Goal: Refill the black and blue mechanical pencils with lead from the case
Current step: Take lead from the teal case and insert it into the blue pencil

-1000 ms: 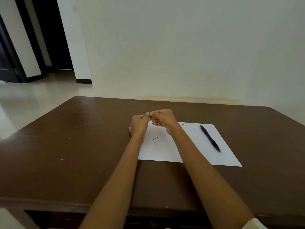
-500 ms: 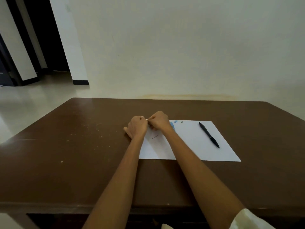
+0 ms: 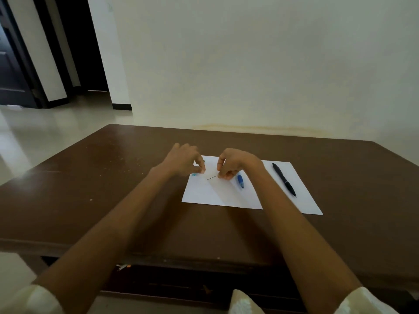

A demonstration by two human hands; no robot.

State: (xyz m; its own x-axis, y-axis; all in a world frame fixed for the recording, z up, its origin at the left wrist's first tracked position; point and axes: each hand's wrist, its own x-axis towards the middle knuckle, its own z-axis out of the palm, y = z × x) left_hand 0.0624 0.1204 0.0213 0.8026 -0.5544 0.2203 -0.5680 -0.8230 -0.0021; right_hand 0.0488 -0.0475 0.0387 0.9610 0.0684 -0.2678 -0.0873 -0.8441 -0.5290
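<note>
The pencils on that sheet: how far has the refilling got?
Early, it seems. Done: one thin lead is out on the white paper. In hand: the right hand pinches the lead's end; the left hand rests beside a small light-blue piece, perhaps the case. Left: the blue pencil and black pencil both lie untouched on the paper; whether either holds lead can't be seen.

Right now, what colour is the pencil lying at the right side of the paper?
Black: the pencil on the white paper, head view.
</note>
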